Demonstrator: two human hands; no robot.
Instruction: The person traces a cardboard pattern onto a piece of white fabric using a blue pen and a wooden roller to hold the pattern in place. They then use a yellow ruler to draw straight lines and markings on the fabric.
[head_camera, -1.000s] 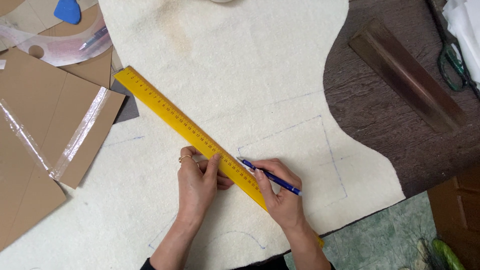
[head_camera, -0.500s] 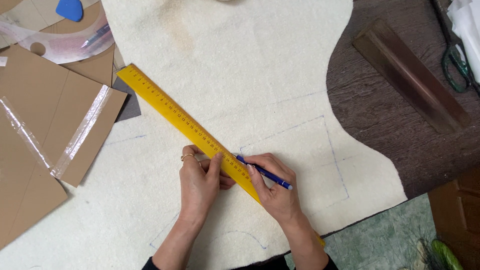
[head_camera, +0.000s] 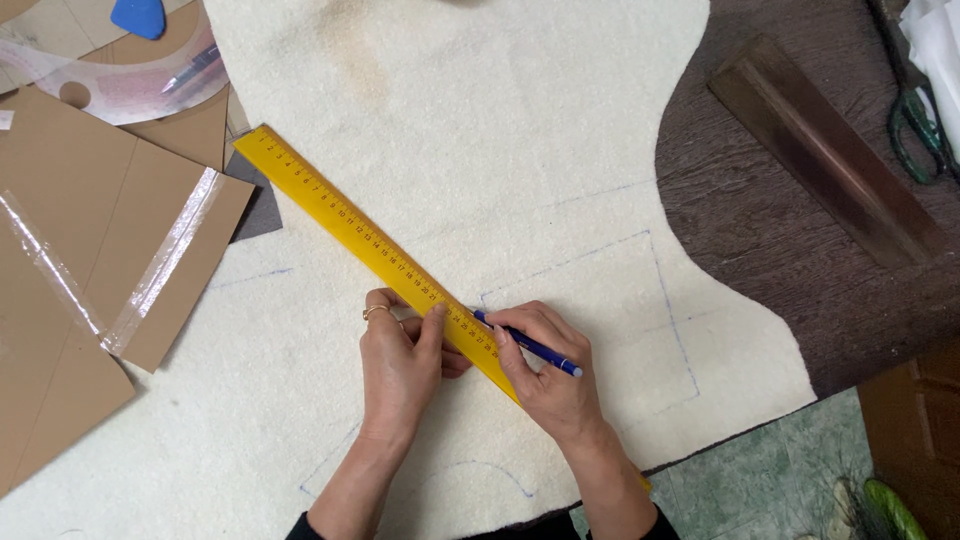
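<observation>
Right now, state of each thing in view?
Yellow ruler: flat, diagonal on the felt, pinned by left hand.
Blue pen: gripped by right hand, tip at ruler edge.
White felt: spread flat, blue lines drawn.
Scissors: lying untouched.
Cardboard: flat, taped.

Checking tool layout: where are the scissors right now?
Head view, far upper right: the green-handled scissors lie on the dark wooden table, just right of the dark wooden strip, beside white cloth.

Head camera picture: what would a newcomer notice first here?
The long yellow ruler lies slantwise across the cream felt sheet in the middle. The left hand presses it down, and the right hand holds a blue pen against its edge. Brown cardboard with clear tape lies at the left.
</observation>
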